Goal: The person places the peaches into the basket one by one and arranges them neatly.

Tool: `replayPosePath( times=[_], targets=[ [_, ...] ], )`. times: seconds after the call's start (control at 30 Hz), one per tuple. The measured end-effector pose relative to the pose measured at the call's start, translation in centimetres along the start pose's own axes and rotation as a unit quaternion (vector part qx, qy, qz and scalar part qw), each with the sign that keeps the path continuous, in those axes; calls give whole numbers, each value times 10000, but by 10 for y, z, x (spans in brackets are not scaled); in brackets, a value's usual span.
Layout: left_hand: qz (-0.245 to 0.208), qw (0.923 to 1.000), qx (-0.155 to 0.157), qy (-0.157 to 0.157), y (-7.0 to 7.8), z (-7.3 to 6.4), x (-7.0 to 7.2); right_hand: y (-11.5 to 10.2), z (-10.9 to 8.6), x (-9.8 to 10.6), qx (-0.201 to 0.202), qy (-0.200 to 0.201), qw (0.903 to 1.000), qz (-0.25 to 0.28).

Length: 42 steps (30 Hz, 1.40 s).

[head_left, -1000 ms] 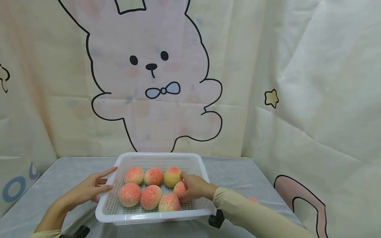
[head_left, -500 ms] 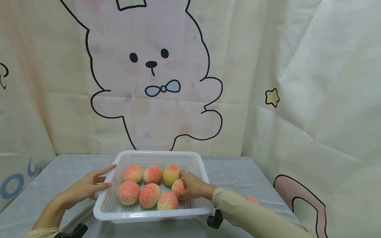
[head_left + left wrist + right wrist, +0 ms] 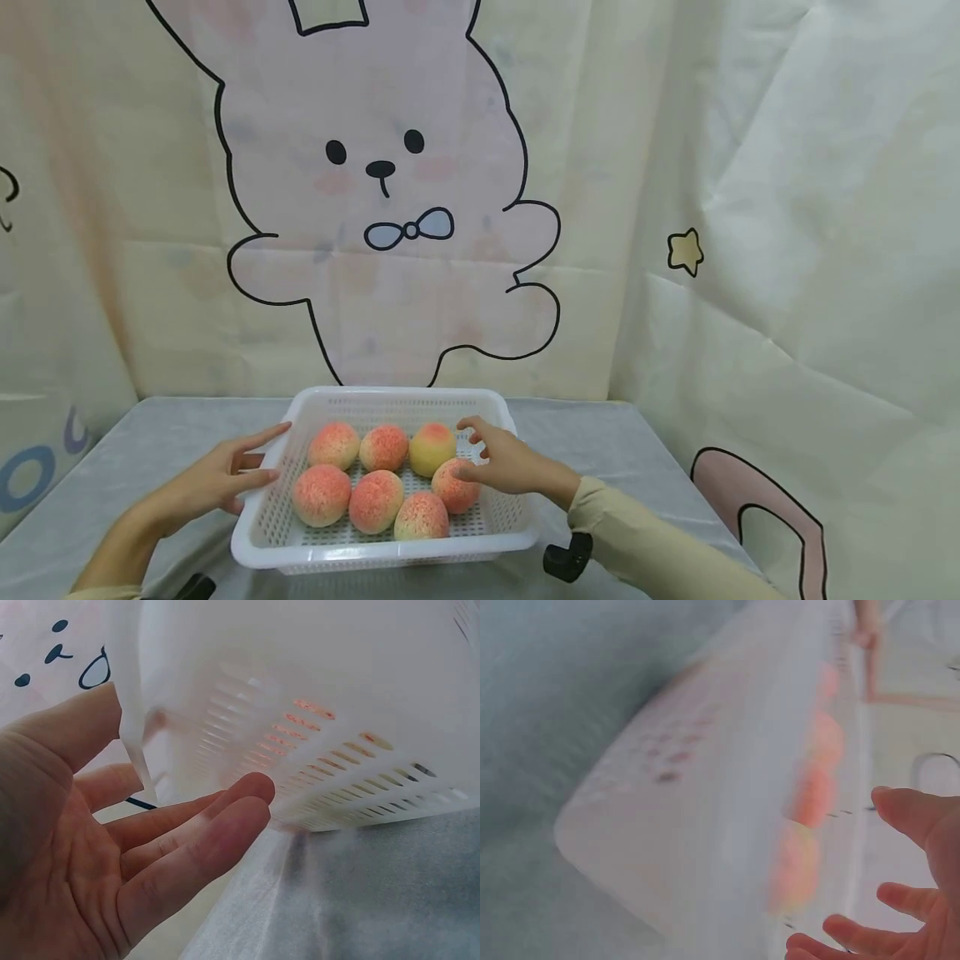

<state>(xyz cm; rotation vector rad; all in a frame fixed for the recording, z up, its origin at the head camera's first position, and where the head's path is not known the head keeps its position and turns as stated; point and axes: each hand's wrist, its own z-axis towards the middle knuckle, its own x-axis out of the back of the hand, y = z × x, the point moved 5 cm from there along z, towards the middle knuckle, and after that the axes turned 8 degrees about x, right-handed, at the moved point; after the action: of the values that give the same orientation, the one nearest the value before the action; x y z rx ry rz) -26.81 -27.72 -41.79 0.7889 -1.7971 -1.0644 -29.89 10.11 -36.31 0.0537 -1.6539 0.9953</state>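
Several round pink-and-yellow peaches lie in a white slotted plastic basket (image 3: 352,546) on the table. My left hand (image 3: 206,479) is at the basket's left side, fingers fairly straight; in the left wrist view its thumb (image 3: 94,724) touches the rim, while the other fingers lie near the outer wall. Above the basket's right side is my right hand (image 3: 517,462), loosely spread and holding nothing. Nearest to it sits the rightmost peach (image 3: 455,487), just off the thumb tip. A yellower peach (image 3: 432,450) lies behind that one. The right wrist view is blurred.
The basket stands on a grey cloth-covered table (image 3: 195,425). Behind it hangs a pale curtain (image 3: 585,333) with a cartoon animal printed on it. A dark wrist mount (image 3: 567,558) is strapped at my right sleeve (image 3: 645,537).
My right hand has let go of the rightmost peach and drawn up and to the right, its fingers opening. My left hand stays at the basket's side. A peach seen beyond the right sleeve is now hidden.
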Motion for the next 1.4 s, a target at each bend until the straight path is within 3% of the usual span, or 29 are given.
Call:
replayPosePath(
  times=[0.23, 0.43, 0.7, 0.97, 1.17, 1.4],
  targets=[
    [62, 10000, -51, 25, 1, -2, 2, 18, -36, 47, 270, 602, 9957, 643],
    [25, 10000, -6, -9, 1, -2, 1, 41, -68, 70, 437, 645, 9931, 874],
    [-77, 9999, 45, -100, -5, -4, -3, 75, -101, 78, 423, 629, 9951, 631],
    [9, 10000, -19, -37, -3, -3, 0, 111, -126, 76, 254, 545, 9933, 984],
    [16, 10000, -5, -48, -1, -2, 0, 133, -139, 69, 2, 412, 9931, 1098],
    [3, 10000, -28, -10, 3, -2, 0, 148, -147, 63, 0, 254, 9915, 1273]
  ],
)
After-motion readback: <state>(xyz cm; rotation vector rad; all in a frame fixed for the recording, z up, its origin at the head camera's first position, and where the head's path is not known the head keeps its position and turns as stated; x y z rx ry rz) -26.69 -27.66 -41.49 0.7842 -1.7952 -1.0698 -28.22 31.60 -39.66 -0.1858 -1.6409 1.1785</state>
